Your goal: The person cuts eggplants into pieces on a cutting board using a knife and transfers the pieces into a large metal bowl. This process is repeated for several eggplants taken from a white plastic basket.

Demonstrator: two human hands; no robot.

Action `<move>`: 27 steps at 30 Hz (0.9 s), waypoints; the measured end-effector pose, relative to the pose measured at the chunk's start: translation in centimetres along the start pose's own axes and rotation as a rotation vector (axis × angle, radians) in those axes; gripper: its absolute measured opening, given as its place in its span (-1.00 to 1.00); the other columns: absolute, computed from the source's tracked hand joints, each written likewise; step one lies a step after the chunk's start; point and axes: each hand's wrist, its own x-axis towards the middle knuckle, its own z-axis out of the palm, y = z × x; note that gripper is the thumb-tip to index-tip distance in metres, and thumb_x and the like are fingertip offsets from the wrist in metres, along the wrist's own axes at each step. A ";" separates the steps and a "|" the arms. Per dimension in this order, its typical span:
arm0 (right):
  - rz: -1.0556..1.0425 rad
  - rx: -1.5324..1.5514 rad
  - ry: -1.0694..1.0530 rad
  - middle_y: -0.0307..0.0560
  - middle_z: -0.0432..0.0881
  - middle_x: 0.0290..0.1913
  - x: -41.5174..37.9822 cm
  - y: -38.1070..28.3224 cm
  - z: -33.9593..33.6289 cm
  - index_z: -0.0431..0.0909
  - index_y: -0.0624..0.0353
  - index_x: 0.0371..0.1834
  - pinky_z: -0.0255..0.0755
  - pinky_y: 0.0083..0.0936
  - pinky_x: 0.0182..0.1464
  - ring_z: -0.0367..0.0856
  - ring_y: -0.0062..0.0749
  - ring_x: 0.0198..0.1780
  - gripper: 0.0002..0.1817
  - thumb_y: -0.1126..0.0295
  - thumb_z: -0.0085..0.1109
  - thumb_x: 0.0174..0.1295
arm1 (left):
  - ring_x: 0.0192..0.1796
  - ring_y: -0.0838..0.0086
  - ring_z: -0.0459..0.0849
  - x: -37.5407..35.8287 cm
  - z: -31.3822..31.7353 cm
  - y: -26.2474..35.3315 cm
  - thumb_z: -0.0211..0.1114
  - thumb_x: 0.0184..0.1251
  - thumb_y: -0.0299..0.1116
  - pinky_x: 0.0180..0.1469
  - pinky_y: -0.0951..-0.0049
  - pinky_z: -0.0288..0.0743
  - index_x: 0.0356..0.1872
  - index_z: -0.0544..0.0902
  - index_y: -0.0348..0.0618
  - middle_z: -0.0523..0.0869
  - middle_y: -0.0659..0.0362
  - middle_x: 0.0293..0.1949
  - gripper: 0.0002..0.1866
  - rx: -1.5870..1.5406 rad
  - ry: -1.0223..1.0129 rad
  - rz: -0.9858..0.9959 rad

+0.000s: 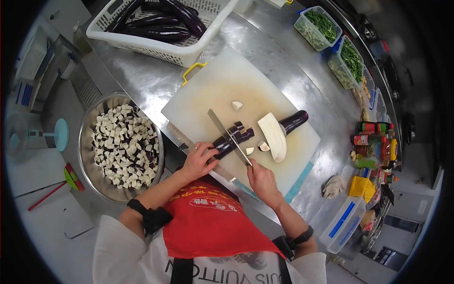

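Note:
My left hand [198, 162] presses with bent fingers on the near end of dark purple eggplant strips [224, 146] on the white cutting board [203, 92]. In my right hand [263, 181] is the handle of a kitchen knife [218, 124]. Its long blade lies across the strips, just beyond my left fingers, and a few cut pieces sit at their far end. Right of the knife, a pale eggplant half [273, 137] lies cut face up, against a purple-skinned eggplant piece [295, 122]. Loose white chunks [237, 105] are scattered on the board.
Left of the board, a steel bowl [86, 163] holds diced eggplant. A white basket [182, 56] of whole eggplants stands at the back. Tubs of chopped greens [347, 71], bottles [371, 139], a crumpled cloth [334, 186] and a clear container [343, 227] line the right side.

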 end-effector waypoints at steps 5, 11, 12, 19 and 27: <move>-0.057 0.056 0.020 0.20 0.62 -0.39 -2.2 -2.2 -3.4 0.45 0.21 0.06 0.47 -0.08 -0.36 0.61 0.15 -0.38 -0.74 0.47 0.04 0.32 | -0.10 0.09 0.55 -1.1 0.8 0.0 0.46 0.00 -0.37 -0.06 0.23 0.48 -0.18 0.56 -0.19 0.53 0.00 -0.11 -0.65 -0.043 0.054 -0.165; -0.041 0.014 -0.068 0.17 0.63 -0.39 -1.4 -1.5 -0.4 0.48 0.21 0.03 0.53 -0.08 -0.33 0.62 0.15 -0.39 -0.75 0.43 0.04 0.30 | -0.11 0.08 0.54 -1.2 1.3 0.0 0.47 -0.05 -0.36 -0.09 0.20 0.46 -0.24 0.53 -0.20 0.54 0.00 -0.13 -0.64 -0.030 0.091 -0.140; -0.036 0.006 -0.067 0.17 0.63 -0.39 -1.0 -1.2 0.2 0.49 0.20 0.02 0.53 -0.08 -0.33 0.62 0.14 -0.39 -0.75 0.42 0.03 0.31 | -0.11 0.08 0.54 -0.9 1.1 0.4 0.48 -0.06 -0.36 -0.10 0.20 0.45 -0.25 0.52 -0.19 0.53 0.00 -0.13 -0.64 0.009 0.080 -0.127; -0.042 0.125 0.112 0.20 0.59 -0.42 -0.3 -0.7 -1.2 0.47 0.25 0.00 0.45 -0.10 -0.36 0.59 0.16 -0.40 -0.77 0.48 0.07 0.30 | -0.08 0.06 0.53 1.0 1.2 0.0 0.46 -0.09 -0.38 -0.09 0.16 0.45 -0.21 0.50 -0.18 0.52 0.01 -0.09 -0.60 0.106 0.039 -0.119; 0.219 0.201 0.397 0.19 0.55 -0.50 -4.6 2.3 -4.2 0.49 0.25 0.01 0.41 -0.20 -0.41 0.56 0.10 -0.48 -0.77 0.54 0.08 0.29 | 0.41 -0.09 0.22 7.5 4.1 -1.3 0.39 0.07 -0.36 0.39 -0.12 0.17 0.15 0.49 -0.07 0.33 -0.02 0.34 -0.46 -0.110 0.098 -0.120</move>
